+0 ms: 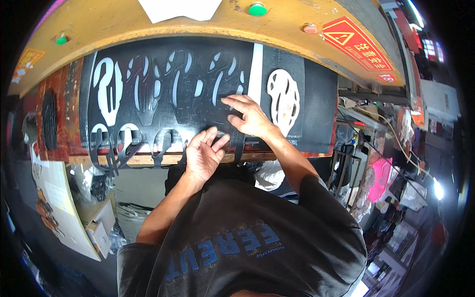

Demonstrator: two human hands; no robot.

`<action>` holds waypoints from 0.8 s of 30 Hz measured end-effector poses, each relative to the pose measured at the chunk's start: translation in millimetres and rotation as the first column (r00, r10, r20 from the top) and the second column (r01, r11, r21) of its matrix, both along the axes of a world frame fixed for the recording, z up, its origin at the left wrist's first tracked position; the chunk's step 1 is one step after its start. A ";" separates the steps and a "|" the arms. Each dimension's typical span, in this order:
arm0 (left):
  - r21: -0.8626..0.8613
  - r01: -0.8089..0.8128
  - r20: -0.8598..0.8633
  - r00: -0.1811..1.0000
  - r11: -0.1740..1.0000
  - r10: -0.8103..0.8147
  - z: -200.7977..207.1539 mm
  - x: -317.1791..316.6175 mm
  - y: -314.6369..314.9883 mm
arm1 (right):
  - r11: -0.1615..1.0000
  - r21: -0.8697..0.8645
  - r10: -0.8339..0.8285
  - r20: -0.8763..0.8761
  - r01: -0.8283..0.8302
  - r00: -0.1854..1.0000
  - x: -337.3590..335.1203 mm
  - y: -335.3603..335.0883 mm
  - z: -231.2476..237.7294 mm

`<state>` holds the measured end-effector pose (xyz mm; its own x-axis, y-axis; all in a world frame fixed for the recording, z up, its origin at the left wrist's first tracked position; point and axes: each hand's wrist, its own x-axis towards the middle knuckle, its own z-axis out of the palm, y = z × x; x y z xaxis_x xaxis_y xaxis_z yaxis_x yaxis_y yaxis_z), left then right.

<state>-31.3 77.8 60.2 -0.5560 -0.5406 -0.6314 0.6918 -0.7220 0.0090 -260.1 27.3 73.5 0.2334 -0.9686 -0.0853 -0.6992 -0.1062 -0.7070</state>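
A black sheet (193, 116) with rows of curved cut-outs lies across the work surface, white showing through several openings. My right hand (250, 116) is over its right part, fingers stretched toward a cut-out and thumb held apart. Near the sheet's front edge is my left hand (203, 156), palm turned up, its fingers apart and slightly bent. Neither hand visibly holds anything. Thin black strips of the sheet hang over the front edge beside my left hand. To the right of my right hand rests a white cutting die (284, 101) with rounded openings.
A yellow machine beam (198, 27) spans the far side, carrying a green button (257, 9), a reddish button (310, 28) and a red warning label (356, 44). A black bundle (50, 119) lies at the left. A pink plastic item (380, 178) is among clutter at right.
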 end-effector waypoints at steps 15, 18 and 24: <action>-0.175 -0.038 0.220 0.973 0.984 0.076 -21.8 -33.4 -5.0 | 0.904 0.418 -0.205 0.242 0.089 0.948 -30.7 -59.0 18.2; -0.058 -0.046 0.384 0.921 0.997 0.065 -25.8 -35.4 -7.7 | 0.495 0.292 -0.824 0.456 0.819 0.335 -106.7 -114.7 60.5; -0.061 0.133 0.362 0.926 0.989 -0.102 14.4 -26.6 -11.1 | 0.751 0.279 -0.610 0.640 0.598 0.467 -146.1 -91.5 56.3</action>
<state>-57.9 66.7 74.6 -0.3644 -0.5445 -0.7555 0.5418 -0.7838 0.3035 -406.3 -64.2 129.8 -0.4150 -0.8913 -0.1823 0.0702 0.1685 -0.9832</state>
